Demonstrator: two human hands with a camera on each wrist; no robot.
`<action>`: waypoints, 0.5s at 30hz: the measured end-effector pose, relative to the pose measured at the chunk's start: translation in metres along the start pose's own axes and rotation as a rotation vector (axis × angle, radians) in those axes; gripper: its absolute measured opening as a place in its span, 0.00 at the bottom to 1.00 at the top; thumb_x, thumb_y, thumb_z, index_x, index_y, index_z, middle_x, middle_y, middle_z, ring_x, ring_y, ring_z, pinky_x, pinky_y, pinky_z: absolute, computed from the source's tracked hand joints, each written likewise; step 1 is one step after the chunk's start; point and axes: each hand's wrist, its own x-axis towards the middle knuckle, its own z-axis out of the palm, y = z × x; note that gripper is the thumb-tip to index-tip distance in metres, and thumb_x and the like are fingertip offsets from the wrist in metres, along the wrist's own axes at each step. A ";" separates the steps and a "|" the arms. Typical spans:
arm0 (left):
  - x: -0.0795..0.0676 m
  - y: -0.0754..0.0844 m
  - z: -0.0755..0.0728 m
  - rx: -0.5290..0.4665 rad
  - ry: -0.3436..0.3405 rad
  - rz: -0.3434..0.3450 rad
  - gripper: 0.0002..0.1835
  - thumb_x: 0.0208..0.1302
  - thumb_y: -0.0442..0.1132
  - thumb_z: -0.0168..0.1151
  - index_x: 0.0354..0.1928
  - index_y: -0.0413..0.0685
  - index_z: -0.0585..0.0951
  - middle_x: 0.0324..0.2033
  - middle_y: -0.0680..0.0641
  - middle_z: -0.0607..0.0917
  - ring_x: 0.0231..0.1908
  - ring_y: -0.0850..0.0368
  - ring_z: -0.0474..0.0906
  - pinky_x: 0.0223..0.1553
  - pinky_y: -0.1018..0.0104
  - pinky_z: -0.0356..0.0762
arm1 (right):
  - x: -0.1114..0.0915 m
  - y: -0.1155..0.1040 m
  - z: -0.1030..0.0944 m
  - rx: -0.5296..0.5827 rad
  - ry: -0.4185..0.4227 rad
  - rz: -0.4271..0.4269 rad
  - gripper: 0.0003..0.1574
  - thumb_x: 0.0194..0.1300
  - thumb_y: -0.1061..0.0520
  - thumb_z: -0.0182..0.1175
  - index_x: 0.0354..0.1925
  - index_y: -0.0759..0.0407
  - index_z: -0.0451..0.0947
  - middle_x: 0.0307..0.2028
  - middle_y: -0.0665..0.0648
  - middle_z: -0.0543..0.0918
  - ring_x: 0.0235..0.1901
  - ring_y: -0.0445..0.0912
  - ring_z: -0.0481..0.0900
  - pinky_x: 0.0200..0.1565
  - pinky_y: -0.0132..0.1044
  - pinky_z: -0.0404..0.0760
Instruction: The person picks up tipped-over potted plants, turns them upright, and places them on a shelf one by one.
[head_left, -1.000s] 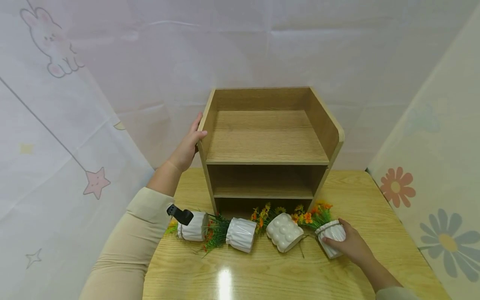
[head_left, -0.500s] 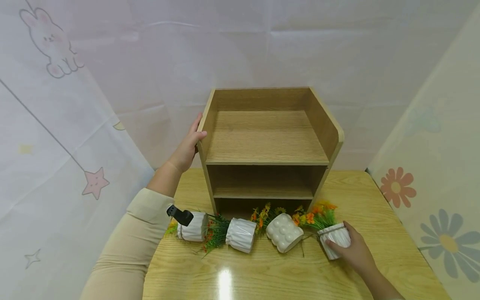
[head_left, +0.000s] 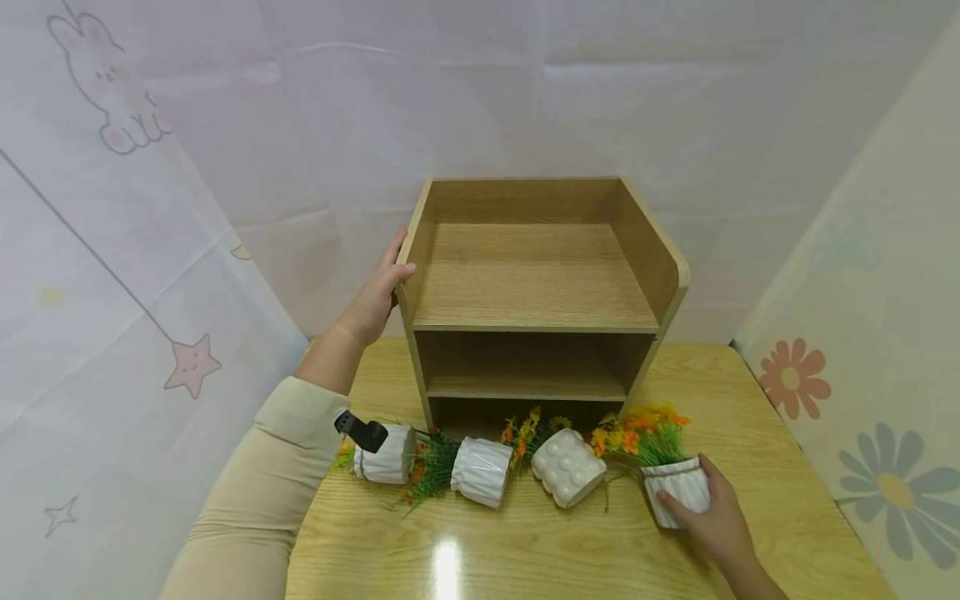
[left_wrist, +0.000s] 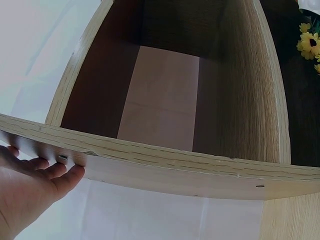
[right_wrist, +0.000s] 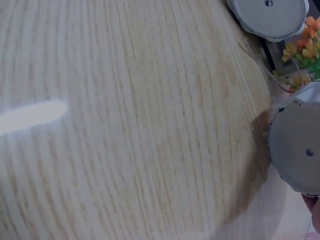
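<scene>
In the head view my left hand point(head_left: 372, 300) grips the left side panel of a wooden shelf unit point(head_left: 536, 275), thumb across its edge. The left wrist view shows several fingertips point(left_wrist: 75, 172) against the panel's outer face. At the right my right hand point(head_left: 716, 517) holds a white pleated flowerpot point(head_left: 678, 492) with orange and yellow flowers point(head_left: 645, 429), thumb on its near side. The pot tilts, its flowers pointing up and left. Its round base point(right_wrist: 300, 142) faces the right wrist camera, hiding most of that hand.
Left of the held pot lie a bubbled cream pot point(head_left: 568, 467), a white pot point(head_left: 482, 471) and another white pot point(head_left: 390, 454), all tipped over with flowers, along the shelf's front. The wooden table point(head_left: 570, 550) extends toward me. Printed curtains point(head_left: 862, 350) stand at the sides and back.
My right hand has shifted the flowerpot slightly right and toward me, turning it more upright, with the flowers swinging along. The left hand keeps its grip on the shelf panel.
</scene>
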 end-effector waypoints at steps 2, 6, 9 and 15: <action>0.000 0.000 0.001 0.002 0.000 0.000 0.42 0.66 0.45 0.39 0.78 0.63 0.33 0.78 0.52 0.34 0.74 0.50 0.42 0.73 0.47 0.43 | -0.002 0.001 0.001 0.014 0.016 -0.007 0.66 0.55 0.47 0.71 0.74 0.76 0.43 0.66 0.83 0.59 0.62 0.73 0.60 0.57 0.68 0.63; -0.001 0.001 0.001 0.001 -0.004 0.001 0.43 0.65 0.45 0.39 0.78 0.64 0.33 0.78 0.52 0.34 0.74 0.50 0.42 0.73 0.47 0.42 | -0.004 0.001 0.001 0.020 0.036 0.000 0.67 0.55 0.47 0.72 0.74 0.75 0.43 0.66 0.83 0.58 0.63 0.74 0.59 0.57 0.69 0.62; -0.001 0.002 0.002 -0.002 -0.003 0.003 0.42 0.65 0.45 0.39 0.78 0.65 0.33 0.78 0.52 0.34 0.74 0.49 0.42 0.73 0.47 0.43 | -0.007 0.001 0.001 0.019 0.032 0.035 0.68 0.56 0.45 0.71 0.75 0.73 0.41 0.66 0.83 0.57 0.64 0.75 0.57 0.57 0.69 0.61; -0.001 0.001 0.002 -0.009 -0.002 0.002 0.42 0.65 0.45 0.39 0.78 0.65 0.34 0.78 0.52 0.34 0.74 0.50 0.41 0.73 0.47 0.42 | -0.011 0.000 0.001 0.004 0.020 0.087 0.70 0.56 0.43 0.70 0.75 0.73 0.38 0.67 0.83 0.54 0.65 0.75 0.54 0.58 0.69 0.61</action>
